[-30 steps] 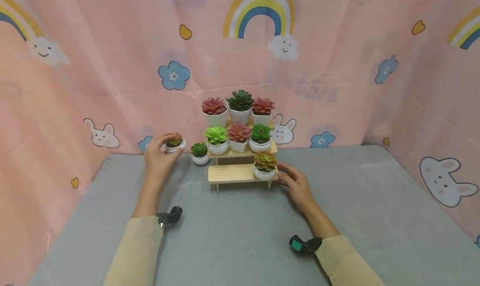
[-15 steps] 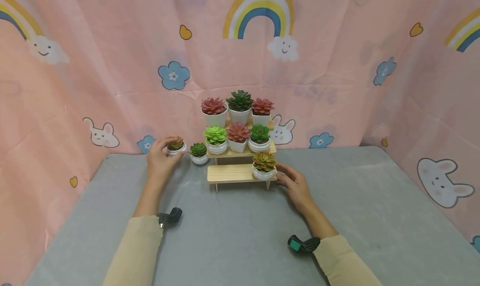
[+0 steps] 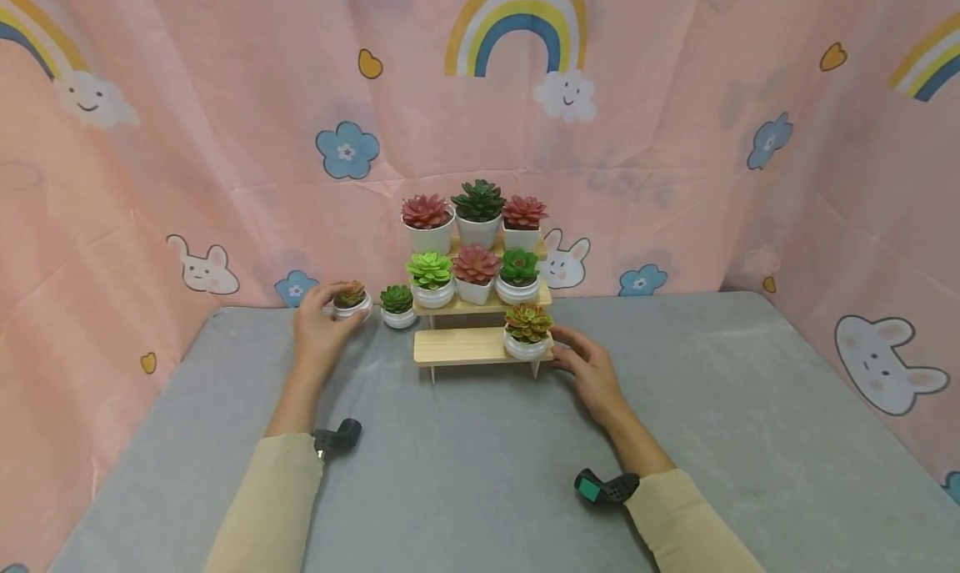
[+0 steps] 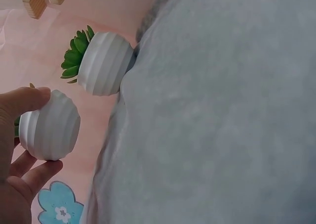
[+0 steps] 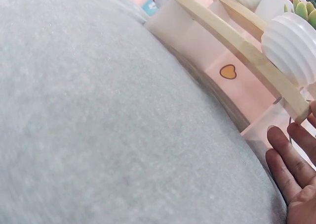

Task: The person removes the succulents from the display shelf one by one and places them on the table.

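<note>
In the head view, my left hand [image 3: 321, 327] pinches the white ribbed pot of a small orange-brown succulent [image 3: 350, 299] between thumb and fingers. The left wrist view shows this white pot [image 4: 54, 127] slightly apart from the table. Just right of it stands a small green succulent [image 3: 397, 304] on the table. My right hand [image 3: 592, 377] is at the right end of the wooden tiered stand [image 3: 461, 348], its fingertips at the bottom shelf's end. Beside those fingertips, a yellow-red succulent [image 3: 527, 329] in a white pot sits on that shelf.
The middle shelf carries a bright green succulent [image 3: 431, 277], a pink one [image 3: 476, 273] and a dark green one [image 3: 518, 274]. Three larger pots, including a tall green succulent [image 3: 478, 210], fill the top shelf. A pink patterned curtain [image 3: 660, 181] hangs behind the grey table [image 3: 465, 473].
My left hand has lowered slightly and moved a little right with the orange-brown succulent, towards the small green one. The right hand stays at the stand's end.
</note>
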Motion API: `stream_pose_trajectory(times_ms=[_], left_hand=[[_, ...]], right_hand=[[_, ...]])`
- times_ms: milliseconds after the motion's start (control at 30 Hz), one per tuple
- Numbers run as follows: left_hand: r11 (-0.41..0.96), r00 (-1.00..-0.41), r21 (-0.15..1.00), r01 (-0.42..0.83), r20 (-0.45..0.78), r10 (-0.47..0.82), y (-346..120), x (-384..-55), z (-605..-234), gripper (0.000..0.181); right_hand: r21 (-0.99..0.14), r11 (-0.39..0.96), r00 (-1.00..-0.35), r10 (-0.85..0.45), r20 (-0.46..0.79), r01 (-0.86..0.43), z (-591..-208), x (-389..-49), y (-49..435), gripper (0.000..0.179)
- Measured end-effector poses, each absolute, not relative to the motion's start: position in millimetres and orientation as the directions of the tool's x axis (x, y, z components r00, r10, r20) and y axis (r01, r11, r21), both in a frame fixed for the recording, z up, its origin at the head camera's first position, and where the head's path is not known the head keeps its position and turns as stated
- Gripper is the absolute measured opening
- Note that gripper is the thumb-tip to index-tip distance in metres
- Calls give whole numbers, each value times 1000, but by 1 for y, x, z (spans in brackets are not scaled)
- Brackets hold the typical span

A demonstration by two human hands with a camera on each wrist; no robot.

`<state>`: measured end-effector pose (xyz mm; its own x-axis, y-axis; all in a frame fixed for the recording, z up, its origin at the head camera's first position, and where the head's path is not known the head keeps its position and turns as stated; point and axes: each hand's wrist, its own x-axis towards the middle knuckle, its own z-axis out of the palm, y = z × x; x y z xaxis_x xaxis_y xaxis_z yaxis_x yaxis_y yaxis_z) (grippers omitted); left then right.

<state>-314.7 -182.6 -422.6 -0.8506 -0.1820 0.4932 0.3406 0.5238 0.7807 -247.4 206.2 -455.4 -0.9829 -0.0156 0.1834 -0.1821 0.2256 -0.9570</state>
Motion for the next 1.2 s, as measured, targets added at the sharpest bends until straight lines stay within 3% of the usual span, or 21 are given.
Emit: stream_pose_trajectory(times_ms=[1200], left_hand=[[451,-906,845,288,392,-156,-186,-314,-438,40]], right_hand=[[-953,230,-981,-28,194,-195,-456,-247,207,41]])
